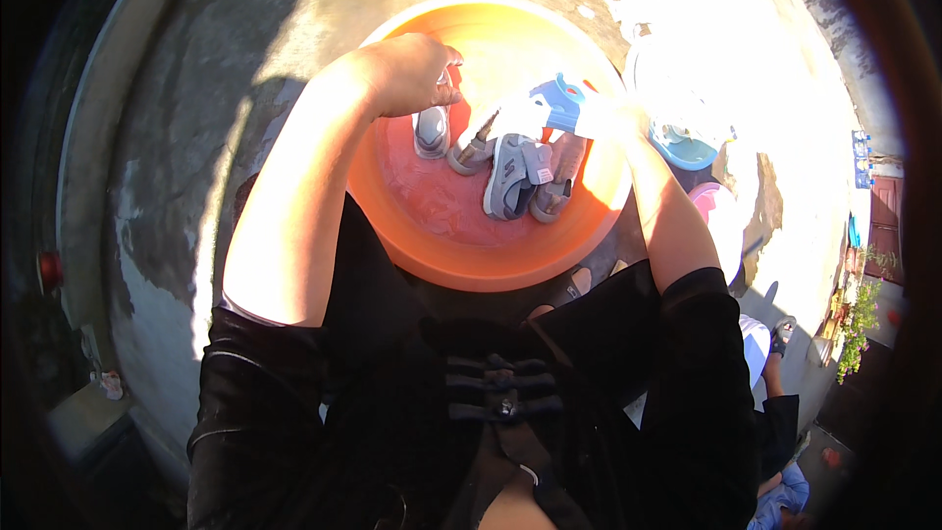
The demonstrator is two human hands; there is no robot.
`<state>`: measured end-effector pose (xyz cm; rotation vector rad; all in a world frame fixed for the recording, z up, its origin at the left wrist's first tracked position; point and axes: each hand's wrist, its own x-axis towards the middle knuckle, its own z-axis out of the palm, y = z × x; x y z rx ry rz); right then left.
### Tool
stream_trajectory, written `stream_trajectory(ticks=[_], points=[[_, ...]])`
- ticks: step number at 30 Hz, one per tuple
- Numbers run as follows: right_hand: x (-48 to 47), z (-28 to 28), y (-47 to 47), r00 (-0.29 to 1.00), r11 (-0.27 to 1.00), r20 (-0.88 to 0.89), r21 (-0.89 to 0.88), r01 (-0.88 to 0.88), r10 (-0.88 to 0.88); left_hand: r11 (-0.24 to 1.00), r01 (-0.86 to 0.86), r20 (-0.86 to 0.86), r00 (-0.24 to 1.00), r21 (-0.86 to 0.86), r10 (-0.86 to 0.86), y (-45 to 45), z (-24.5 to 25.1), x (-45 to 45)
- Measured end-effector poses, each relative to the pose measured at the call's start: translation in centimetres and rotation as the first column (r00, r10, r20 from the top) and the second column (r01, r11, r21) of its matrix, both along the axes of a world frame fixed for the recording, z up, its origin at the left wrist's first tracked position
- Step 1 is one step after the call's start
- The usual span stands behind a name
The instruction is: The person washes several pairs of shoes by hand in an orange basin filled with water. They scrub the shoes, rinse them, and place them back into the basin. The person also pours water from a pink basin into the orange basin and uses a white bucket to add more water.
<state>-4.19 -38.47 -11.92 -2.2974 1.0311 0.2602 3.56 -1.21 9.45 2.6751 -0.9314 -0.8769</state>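
A large orange plastic tub (471, 272) stands before me with several shoes in it. At its left side my left hand (413, 75) grips the rear part of a grey-and-white shoe (432, 134), whose toe points towards me. My right hand (622, 118) reaches over the right side of the tub; glare washes out its fingers. Beside it is a blue plastic piece (564, 104), and whether the hand holds it is unclear. Below lie a grey sneaker (508, 177) bearing a logo, a beige-grey shoe (471, 151) and another greyish shoe (553, 200).
Right of the tub are a light-blue basin (688, 151) and a pink basin (714, 202), partly lost in glare. Another person's sleeve (778, 427) shows at lower right. Flowering plants (857, 331) line the right edge. The concrete ground (199, 73) is part shade, part sun.
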Motion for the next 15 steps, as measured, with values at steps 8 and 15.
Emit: stream_trajectory(ticks=[8,15], points=[[3.1,1.6,1.0,0.994,0.986,-0.016,-0.125,-0.108,0.107,0.994,0.087,0.068,0.994,-0.067,-0.082,-0.5,-0.8,-0.3],[-1.4,8.1,-7.6,0.997,0.989,-0.055,-0.133,-0.068,0.061,0.998,0.013,0.064,0.998,-0.065,-0.009,0.5,-0.4,0.0]])
